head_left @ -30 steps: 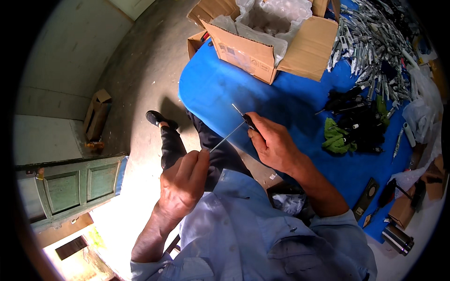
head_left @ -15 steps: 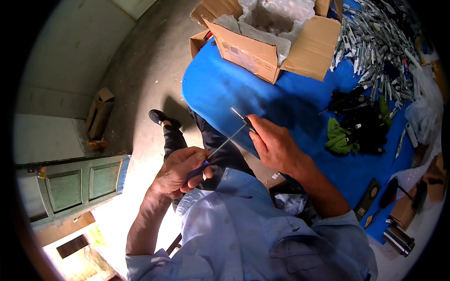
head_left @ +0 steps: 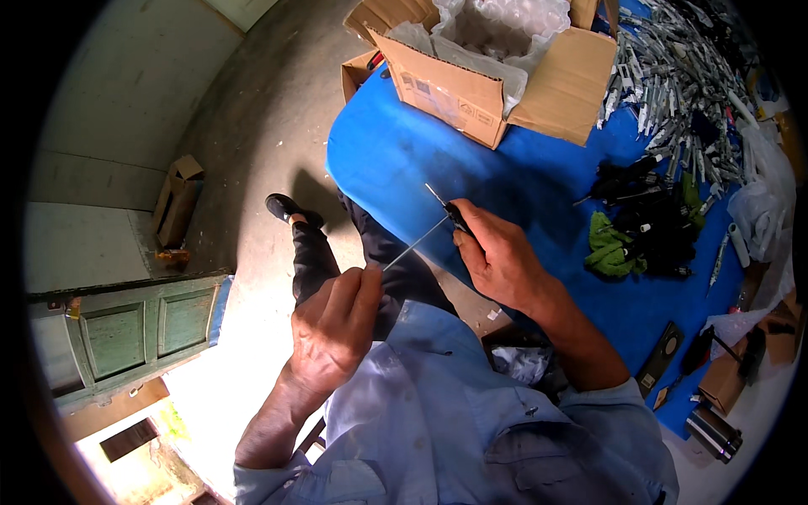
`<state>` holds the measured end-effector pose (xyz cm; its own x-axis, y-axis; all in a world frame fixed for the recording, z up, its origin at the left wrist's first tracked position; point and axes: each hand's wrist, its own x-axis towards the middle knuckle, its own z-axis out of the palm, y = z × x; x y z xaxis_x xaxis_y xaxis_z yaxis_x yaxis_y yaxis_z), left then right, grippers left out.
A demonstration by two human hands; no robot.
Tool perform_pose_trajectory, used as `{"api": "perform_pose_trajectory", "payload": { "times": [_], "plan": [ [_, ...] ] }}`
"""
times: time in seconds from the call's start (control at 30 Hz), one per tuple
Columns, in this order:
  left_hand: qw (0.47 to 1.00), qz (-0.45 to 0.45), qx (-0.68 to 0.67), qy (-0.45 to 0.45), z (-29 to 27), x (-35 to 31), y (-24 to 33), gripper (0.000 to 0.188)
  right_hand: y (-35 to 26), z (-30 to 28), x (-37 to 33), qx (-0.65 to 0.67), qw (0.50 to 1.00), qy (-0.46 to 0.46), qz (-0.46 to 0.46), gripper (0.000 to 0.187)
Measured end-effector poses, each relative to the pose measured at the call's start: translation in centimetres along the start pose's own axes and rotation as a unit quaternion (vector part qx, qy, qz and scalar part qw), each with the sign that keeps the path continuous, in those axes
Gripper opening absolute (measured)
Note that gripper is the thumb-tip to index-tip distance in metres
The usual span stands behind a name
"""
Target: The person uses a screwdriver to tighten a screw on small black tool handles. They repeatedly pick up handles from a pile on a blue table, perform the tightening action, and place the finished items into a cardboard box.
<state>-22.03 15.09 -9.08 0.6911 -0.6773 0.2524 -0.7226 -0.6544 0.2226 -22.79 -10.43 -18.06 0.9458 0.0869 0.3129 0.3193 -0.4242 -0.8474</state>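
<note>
My left hand (head_left: 337,324) is closed around a screwdriver, its fingers wrapped over the handle, which they hide. The thin metal shaft (head_left: 415,242) slants up to the right. At its tip is a small black part (head_left: 457,217) with a slim metal rod pointing up and left. My right hand (head_left: 505,261) pinches that black part between thumb and fingers. The shaft's tip meets the part or lies right against it; the exact contact is too small to tell. Both hands are above my lap, beside the rounded edge of the blue-covered table (head_left: 383,156).
An opened cardboard box (head_left: 446,99) lined with clear plastic stands at the table's far side. Silver-grey slender pieces (head_left: 673,84) are heaped at far right. Nearer lie a bundle of black pieces (head_left: 656,223) and a green cloth (head_left: 608,248). A metallic cylinder (head_left: 715,432) is at lower right.
My left hand has turned over, knuckles now up, so the screwdriver's blue handle is covered. My right hand and the black part have shifted slightly right.
</note>
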Motion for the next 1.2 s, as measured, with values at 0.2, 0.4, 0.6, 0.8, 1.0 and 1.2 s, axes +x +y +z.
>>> {"api": "perform_pose_trajectory", "payload": {
  "times": [0.2, 0.4, 0.6, 0.8, 1.0, 1.2],
  "plan": [
    [0.875, -0.273, -0.383, -0.113, -1.0, 0.9, -1.1, 0.026, -0.1, -0.1, -0.1, -0.008, 1.000, -0.003, -0.002, 0.035],
    [0.594, -0.471, -0.629, -0.174, -0.6, 1.8, -3.3, 0.029, -0.6, -0.1, 0.1, -0.011, 1.000, -0.007, -0.007, 0.036],
    [0.778, -0.371, -0.491, -0.130, -1.5, 1.6, -2.2, 0.036, -0.4, 0.0, 0.0, -0.009, 1.000, -0.008, 0.003, 0.035],
    [0.968, -0.125, -0.216, -0.039, -0.7, 0.4, -1.2, 0.032, -0.4, 0.1, 0.0, -0.001, 1.000, 0.011, 0.007, 0.033],
    [0.907, -0.260, -0.317, -0.095, -0.4, 0.5, -1.3, 0.022, -0.5, -0.1, 0.1, -0.006, 1.000, 0.011, 0.010, 0.032],
    [0.648, -0.453, -0.588, -0.168, -1.1, 2.0, -3.5, 0.026, -0.6, 0.1, 0.1, -0.009, 1.000, 0.010, 0.000, 0.031]
  ]
}}
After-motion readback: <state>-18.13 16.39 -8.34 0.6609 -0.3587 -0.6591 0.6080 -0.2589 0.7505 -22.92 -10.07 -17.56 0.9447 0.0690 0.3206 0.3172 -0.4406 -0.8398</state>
